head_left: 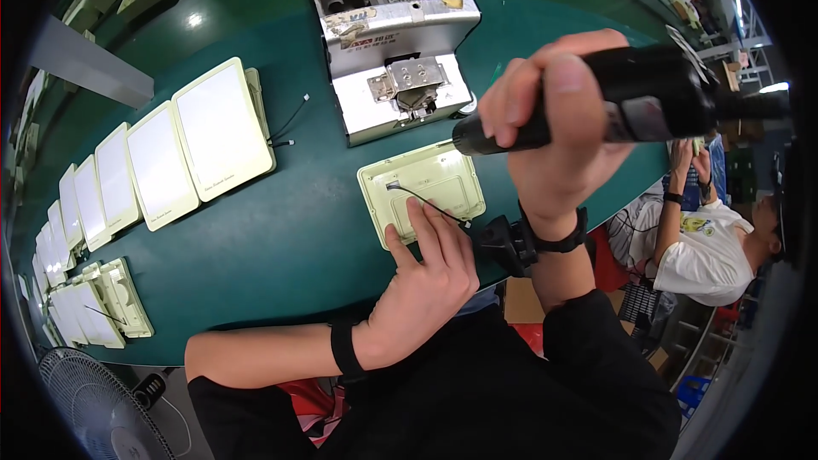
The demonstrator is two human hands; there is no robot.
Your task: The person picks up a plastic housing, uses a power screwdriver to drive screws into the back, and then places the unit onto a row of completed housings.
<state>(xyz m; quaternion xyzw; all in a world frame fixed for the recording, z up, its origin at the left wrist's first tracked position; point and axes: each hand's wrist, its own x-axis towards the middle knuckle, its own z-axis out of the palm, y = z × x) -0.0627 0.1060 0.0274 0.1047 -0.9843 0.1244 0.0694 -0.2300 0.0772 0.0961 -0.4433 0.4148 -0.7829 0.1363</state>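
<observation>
My right hand [554, 132] is closed around a black powered screwdriver [630, 106], held up above the table with its tip pointing left. My left hand [426, 273] rests with its fingers pressed flat on a pale green rectangular panel [434, 179] that lies open side up near the table's front edge. A thin black wire [426, 200] runs across the panel from a small connector. Both wrists wear black bands.
A grey metal machine [392, 43] stands behind the panel on the green table [281, 238]. A row of white-faced panels [162, 162] curves along the left, with more stacked at the lower left. A fan [94, 409] stands below. Another seated person [716, 247] is at the right.
</observation>
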